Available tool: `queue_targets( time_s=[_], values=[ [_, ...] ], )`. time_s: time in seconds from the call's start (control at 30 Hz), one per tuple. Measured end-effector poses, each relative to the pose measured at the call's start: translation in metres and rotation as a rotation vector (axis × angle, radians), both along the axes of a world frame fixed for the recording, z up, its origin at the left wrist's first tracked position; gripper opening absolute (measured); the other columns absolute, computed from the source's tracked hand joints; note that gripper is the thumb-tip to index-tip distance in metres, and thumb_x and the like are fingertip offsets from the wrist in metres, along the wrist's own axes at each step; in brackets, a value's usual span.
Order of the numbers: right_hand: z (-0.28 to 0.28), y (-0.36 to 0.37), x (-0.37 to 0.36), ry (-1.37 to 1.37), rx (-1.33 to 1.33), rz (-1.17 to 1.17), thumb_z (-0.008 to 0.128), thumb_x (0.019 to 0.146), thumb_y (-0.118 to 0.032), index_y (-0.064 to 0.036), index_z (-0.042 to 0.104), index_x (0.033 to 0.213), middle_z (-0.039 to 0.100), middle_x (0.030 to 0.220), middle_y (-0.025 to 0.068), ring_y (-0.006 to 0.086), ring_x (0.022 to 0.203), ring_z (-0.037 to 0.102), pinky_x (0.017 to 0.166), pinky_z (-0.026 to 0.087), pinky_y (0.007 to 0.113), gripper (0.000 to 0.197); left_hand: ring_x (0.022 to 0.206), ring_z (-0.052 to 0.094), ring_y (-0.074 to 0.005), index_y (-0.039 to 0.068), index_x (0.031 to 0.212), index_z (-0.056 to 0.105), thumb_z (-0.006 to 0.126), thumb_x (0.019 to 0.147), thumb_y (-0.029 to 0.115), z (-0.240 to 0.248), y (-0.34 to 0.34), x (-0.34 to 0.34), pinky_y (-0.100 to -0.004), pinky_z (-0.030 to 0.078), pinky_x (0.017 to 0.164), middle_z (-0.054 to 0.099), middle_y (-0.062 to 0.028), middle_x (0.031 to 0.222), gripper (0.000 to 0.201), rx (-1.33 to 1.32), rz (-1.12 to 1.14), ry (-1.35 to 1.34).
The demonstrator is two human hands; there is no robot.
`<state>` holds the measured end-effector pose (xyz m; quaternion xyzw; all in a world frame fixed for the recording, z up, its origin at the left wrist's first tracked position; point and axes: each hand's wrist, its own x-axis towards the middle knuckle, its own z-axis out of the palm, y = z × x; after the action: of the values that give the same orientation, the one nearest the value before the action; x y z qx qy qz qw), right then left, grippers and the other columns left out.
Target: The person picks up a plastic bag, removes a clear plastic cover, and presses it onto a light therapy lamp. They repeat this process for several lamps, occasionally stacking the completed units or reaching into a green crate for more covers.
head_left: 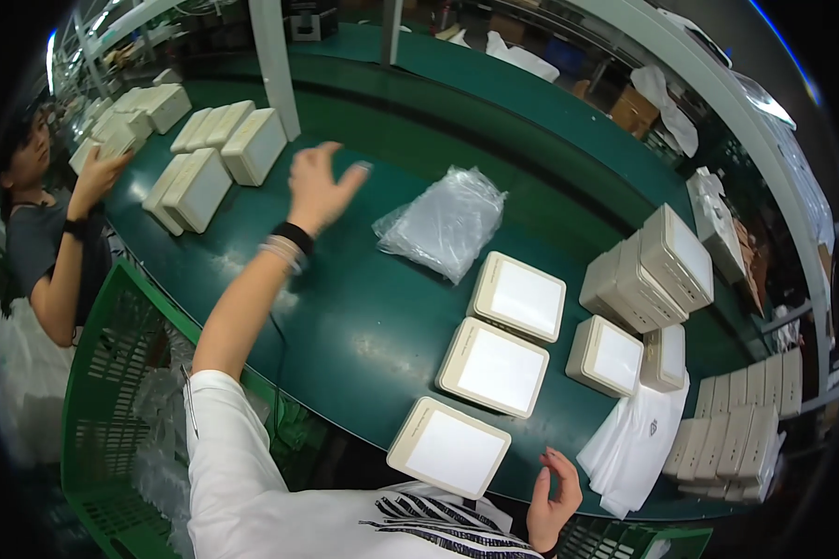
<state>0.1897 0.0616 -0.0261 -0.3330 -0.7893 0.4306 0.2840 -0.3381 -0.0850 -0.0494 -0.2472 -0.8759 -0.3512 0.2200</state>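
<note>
My left hand (317, 189) is stretched out over the green table with thumb and fingers spread, holding nothing. It lies between a group of cream boxes (254, 147) and a clear plastic bag bundle (449, 224), apart from both. My right hand (555, 500) is at the front edge, fingers loosely curved and apart, with nothing visible in it. Nearest to it are a cream box with a white top panel (452, 447) and a pile of flat white bags (632, 447). Two more such boxes, one middle (494, 365) and one far (519, 296), lie in a row behind.
Stacked cream boxes (648, 265) stand at the right, with several more rows (732, 443) beyond the white bags. A green crate (112, 410) holding clear plastic is at the left. A co-worker (51, 252) stands there too. A grey post (272, 70) rises behind the table.
</note>
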Motion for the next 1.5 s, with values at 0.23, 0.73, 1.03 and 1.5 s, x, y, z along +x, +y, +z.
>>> queue_targets(
  time_s=[0.23,0.73,1.03,1.5],
  values=[
    [0.014,-0.006,-0.023,-0.056,0.177,0.248,0.059,0.084,0.004,0.0028,0.062,0.104,0.063,0.112,0.0195,0.0254,0.097,0.064,0.086,0.050,0.032,0.021,0.126,0.036,-0.0450,0.013,0.143,0.036,0.063,0.075,0.062,0.032,0.093,0.130,-0.0617,0.029,0.098,0.038,-0.0309,0.133,0.087,-0.378,-0.207,-0.283],
    [-0.002,0.003,-0.013,0.101,0.079,0.322,0.060,0.084,0.003,0.0032,0.062,0.107,0.063,0.115,0.0182,0.0234,0.093,0.066,0.082,0.051,0.030,0.023,0.109,0.050,-0.0474,0.005,0.141,0.039,0.061,0.072,0.053,0.028,0.103,0.146,-0.0590,0.043,0.088,0.046,-0.0337,0.120,0.086,-0.612,-0.089,-0.174],
    [-0.018,0.001,0.013,0.139,-0.038,0.224,0.061,0.083,0.003,0.0026,0.062,0.107,0.063,0.115,0.0173,0.0232,0.094,0.066,0.082,0.051,0.030,0.024,0.094,0.059,-0.0493,-0.002,0.128,0.050,0.052,0.086,0.031,0.022,0.101,0.128,-0.0464,0.051,0.083,0.056,-0.0368,0.112,0.054,-0.409,-0.198,0.094],
    [-0.019,0.001,0.018,0.119,0.007,0.240,0.062,0.082,0.002,0.0019,0.063,0.107,0.062,0.115,0.0167,0.0230,0.092,0.066,0.082,0.051,0.030,0.026,0.069,0.066,-0.0302,-0.002,0.108,0.062,0.049,0.094,0.011,0.010,0.040,0.094,-0.0391,0.054,0.063,0.066,-0.0193,0.088,0.023,0.206,-0.155,-0.174]
  ],
)
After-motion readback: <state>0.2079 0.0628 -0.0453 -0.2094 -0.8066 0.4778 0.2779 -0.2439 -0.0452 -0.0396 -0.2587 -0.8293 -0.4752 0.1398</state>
